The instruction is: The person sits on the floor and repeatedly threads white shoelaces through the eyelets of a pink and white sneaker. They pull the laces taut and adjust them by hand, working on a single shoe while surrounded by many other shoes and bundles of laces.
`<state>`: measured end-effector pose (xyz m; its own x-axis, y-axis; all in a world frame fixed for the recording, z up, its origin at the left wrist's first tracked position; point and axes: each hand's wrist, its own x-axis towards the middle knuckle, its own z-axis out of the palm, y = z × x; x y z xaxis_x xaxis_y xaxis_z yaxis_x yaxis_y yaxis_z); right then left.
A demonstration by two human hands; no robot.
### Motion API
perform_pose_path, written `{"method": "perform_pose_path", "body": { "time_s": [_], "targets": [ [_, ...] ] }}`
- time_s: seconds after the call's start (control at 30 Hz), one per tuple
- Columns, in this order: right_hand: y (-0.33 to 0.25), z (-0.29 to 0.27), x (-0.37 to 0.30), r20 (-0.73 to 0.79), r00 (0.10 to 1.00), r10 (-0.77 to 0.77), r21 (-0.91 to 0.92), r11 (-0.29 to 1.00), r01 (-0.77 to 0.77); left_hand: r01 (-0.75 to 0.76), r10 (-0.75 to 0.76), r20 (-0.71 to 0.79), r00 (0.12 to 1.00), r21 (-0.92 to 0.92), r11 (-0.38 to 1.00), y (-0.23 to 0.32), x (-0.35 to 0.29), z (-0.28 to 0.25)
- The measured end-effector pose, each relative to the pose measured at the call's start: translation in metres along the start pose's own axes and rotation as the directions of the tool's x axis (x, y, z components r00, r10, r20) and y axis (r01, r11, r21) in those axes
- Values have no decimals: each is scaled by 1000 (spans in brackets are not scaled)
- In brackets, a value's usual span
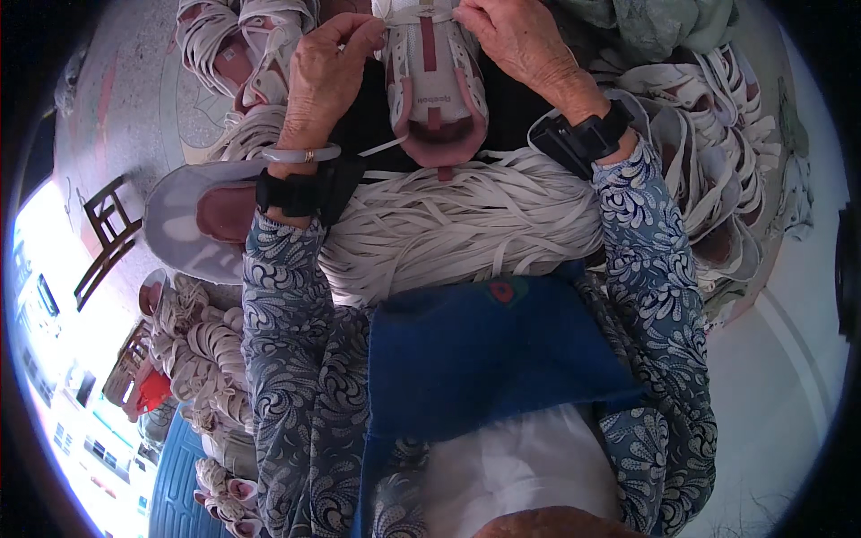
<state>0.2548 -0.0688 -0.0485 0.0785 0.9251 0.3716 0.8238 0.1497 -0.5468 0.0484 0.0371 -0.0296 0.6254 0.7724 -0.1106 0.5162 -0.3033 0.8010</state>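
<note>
A white and pink sneaker upper (437,100) lies lengthwise between my hands at the top, its heel opening toward me. Pinched at the upper's left edge, a white shoelace (419,13) runs across the eyelets. My left hand (325,76) has thumb and fingers closed on that side of it. On the opposite edge my right hand (522,43) pinches the lace, its fingertips partly cut off by the frame's top. One loose lace end (386,145) trails by the heel. Below the upper, a thick bundle of white laces (466,220) lies across my lap.
More laced uppers are piled at the right (717,152), at the upper left (238,54) and at the lower left (211,359). A pale grey shoe piece with a pink patch (170,220) sits beside my left wrist. A blue slatted surface (179,484) is at lower left.
</note>
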Motion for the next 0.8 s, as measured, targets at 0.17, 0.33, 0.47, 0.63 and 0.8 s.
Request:
{"method": "perform_pose_path", "body": {
  "time_s": [0.17, 0.33, 0.47, 0.63, 0.8],
  "targets": [
    [7, 0, 10, 188, 958, 217, 81, 969, -235, -79, 75, -50, 996, -74, 994, -14, 9, 6],
    [1, 13, 4, 8, 996, 84, -32, 996, -84, -114, 116, -15, 993, 95, 989, -13, 10, 2],
    [-3, 13, 8, -1, 996, 90, -60, 994, -89, -186, 194, -20, 981, 202, 962, -14, 14, 2],
    [-1, 10, 8, -8, 993, 118, -11, 993, -118, -325, 320, 73, 944, 358, 875, 35, 16, -10],
    [-12, 1, 7, -12, 982, 187, 15, 982, -187, -387, 465, -41, 884, 491, 780, 40, 15, -4]
  ]
}}
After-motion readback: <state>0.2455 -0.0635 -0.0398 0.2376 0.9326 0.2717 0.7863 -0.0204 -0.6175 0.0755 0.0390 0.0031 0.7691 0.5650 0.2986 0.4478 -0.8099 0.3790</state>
